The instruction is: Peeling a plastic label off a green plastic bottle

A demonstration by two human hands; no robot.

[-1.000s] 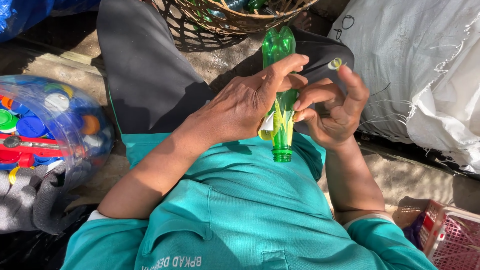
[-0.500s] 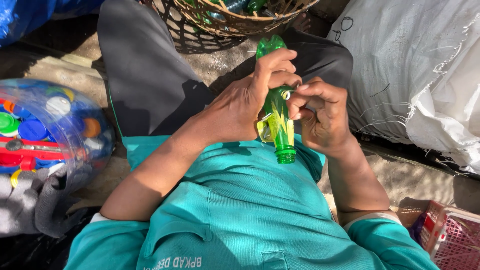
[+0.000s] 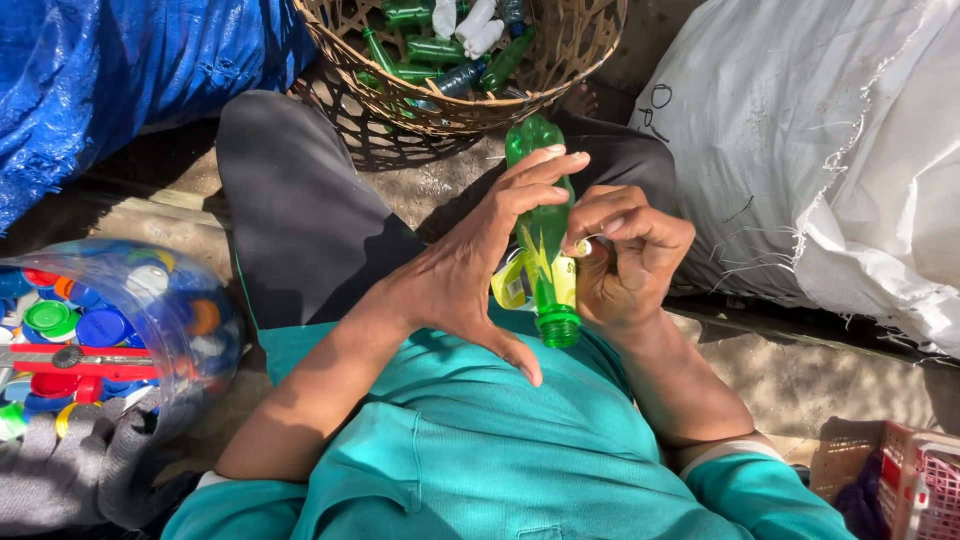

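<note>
I hold a green plastic bottle (image 3: 545, 235) in front of my chest, its open neck pointing toward me and its base toward a basket. My left hand (image 3: 470, 265) lies against the bottle's left side with fingers stretched along it. My right hand (image 3: 628, 255) is curled, its fingertips pinching the edge of the yellow and green label (image 3: 520, 283) that hangs partly loose from the bottle. I wear a teal shirt and dark trousers.
A woven basket (image 3: 460, 105) with several green bottles stands beyond my knees. A clear tub of coloured bottle caps (image 3: 95, 330) with a red cutter sits at left, blue tarp (image 3: 110, 80) behind it. A white sack (image 3: 830, 150) is at right, a pink crate (image 3: 925, 485) at bottom right.
My right hand has gone from open beside the bottle to pinching the label. My left fingers have straightened along the bottle, and the label hangs looser.
</note>
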